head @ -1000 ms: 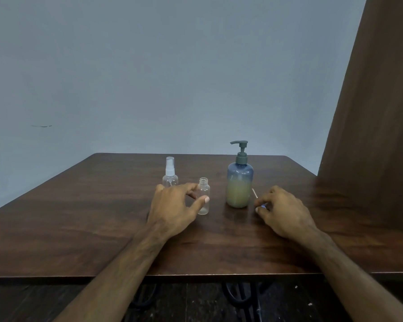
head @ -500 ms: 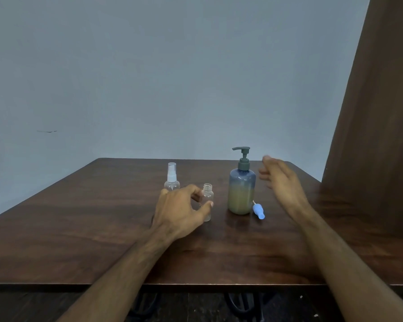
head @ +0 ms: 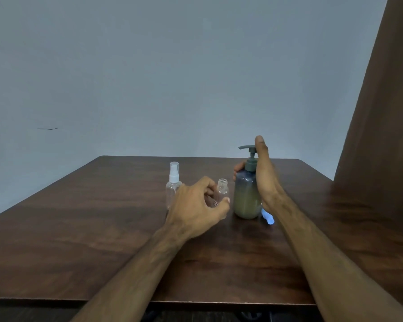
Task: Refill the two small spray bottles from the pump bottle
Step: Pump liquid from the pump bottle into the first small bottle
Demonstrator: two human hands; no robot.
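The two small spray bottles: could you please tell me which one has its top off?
The one the left hand holds, nearest the pump bottle: this open bottle shows a bare threaded neck. The capped bottle behind keeps its white sprayer.

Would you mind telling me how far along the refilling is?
Done: one spray bottle is uncapped, its blue spray top lying on the table. In hand: left hand holds it; right hand wraps the pump bottle. Left: filling both; the capped bottle is untouched.

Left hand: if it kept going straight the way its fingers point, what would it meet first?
The left hand already meets the small clear uncapped bottle, pinched between thumb and fingers; beyond it, probably the blue-grey pump bottle, though depth is unclear.
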